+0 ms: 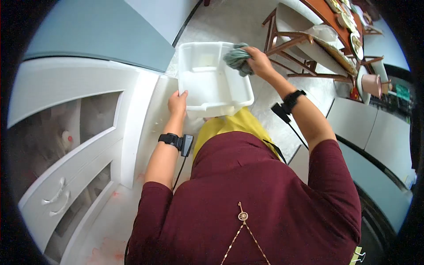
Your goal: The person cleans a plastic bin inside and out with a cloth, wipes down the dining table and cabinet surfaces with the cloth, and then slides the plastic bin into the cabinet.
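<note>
A white plastic bin (207,86) is held up in front of my body, its open top towards me. My left hand (178,104) grips the bin's near left rim, thumb over the edge and fingers out of sight behind the wall. Bunched in my right hand (261,63) is a grey-green cloth (238,59), which sits at the bin's right rim near the far corner. Whether the cloth presses on the rim or hovers just above it, I cannot tell. Inside, the bin shows only its bare floor and walls.
To the left stands a white cabinet (132,128) with glass panels and curved handles. Chairs (291,37) and a wooden table (324,11) bearing several dishes are at the upper right. A pink pot (371,84) stands at the right, near grey cabinets (360,115).
</note>
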The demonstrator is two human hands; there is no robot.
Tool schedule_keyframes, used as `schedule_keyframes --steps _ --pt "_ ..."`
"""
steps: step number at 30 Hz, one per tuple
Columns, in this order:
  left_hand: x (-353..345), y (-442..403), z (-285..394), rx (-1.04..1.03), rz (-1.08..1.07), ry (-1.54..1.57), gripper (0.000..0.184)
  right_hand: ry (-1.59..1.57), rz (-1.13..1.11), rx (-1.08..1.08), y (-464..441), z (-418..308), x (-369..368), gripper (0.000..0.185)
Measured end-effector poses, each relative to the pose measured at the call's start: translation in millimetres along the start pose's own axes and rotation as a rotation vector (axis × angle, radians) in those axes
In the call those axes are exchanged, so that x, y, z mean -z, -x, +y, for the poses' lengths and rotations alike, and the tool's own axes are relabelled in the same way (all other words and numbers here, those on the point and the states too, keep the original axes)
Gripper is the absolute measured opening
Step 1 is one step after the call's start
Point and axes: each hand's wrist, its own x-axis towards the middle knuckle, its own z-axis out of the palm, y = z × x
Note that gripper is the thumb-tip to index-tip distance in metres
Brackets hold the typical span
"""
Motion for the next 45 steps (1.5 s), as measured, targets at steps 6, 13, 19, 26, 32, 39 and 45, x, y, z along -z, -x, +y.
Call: schedule_keyframes --steps 6,13,19,26,32,39,45 --pt "-22.0 3.2 56.2 0.000 0.113 -0.097 0.027 -0.036 0.075 -0.197 85.7 76.3 39.9 0.041" --pt "-31.9 -55.7 68.7 -0.051 0.014 -0.057 0.032 0.031 0.008 -0.356 160.6 172.0 56.2 0.042" --pt "-68.9 -80.1 131.6 -0.107 0.111 0.154 0.034 0.086 -0.070 -0.515 202.7 232.4 88.0 0.040" --pt "-99.5 -106.6 194.4 -0.046 0.061 0.271 0.029 0.037 -0.100 -0.691 248.0 282.3 112.2 0.041" --pt "-99.4 -125.2 210.4 -0.090 -0.020 0.138 0.025 0.023 -0.025 -0.823 272.3 285.3 129.4 0.039" --pt "-118.7 -131.3 213.6 -0.014 -0.038 -0.184 0.031 0.029 0.153 -0.843 312.7 266.2 118.6 0.040" --pt "-164.1 -176.7 196.7 0.069 -0.163 -0.268 0.035 -0.059 0.159 -0.970 358.7 209.8 99.8 0.043"
